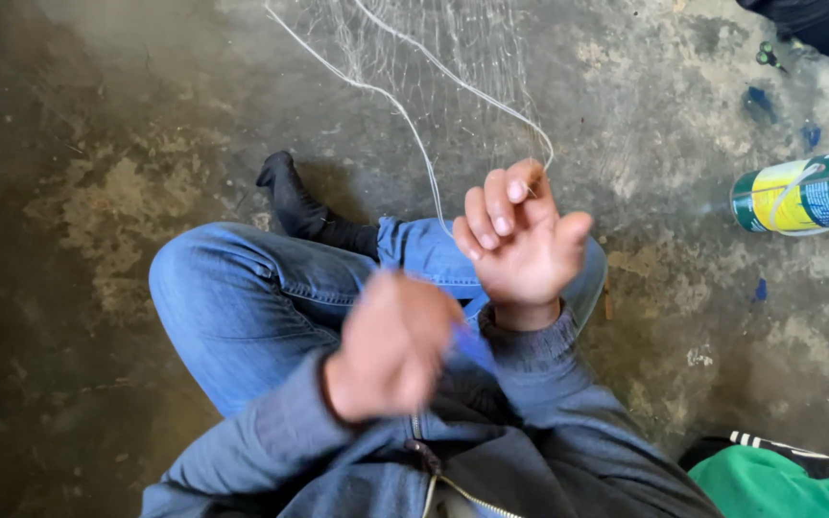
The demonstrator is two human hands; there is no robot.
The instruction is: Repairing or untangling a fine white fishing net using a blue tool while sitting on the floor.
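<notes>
My right hand (520,240) is raised with its palm toward me, and its curled fingers pinch a thin white cord (405,115) at the edge of a fine pale net (434,48). The net stretches away over the concrete floor. Lower and nearer, my left hand (390,345) is blurred with motion and closed around a slim blue tool (472,345) whose tip points toward the right wrist. Both hands hover over my crossed legs in blue jeans (251,307), with one black-socked foot (290,197) sticking out.
A green and yellow tin can (798,192) lies on its side on the stained concrete floor (69,192) at right, with a thread running to it. Small blue scraps (758,101) dot the floor nearby. A green cloth (779,484) sits at bottom right, and a dark object (817,19) at top right.
</notes>
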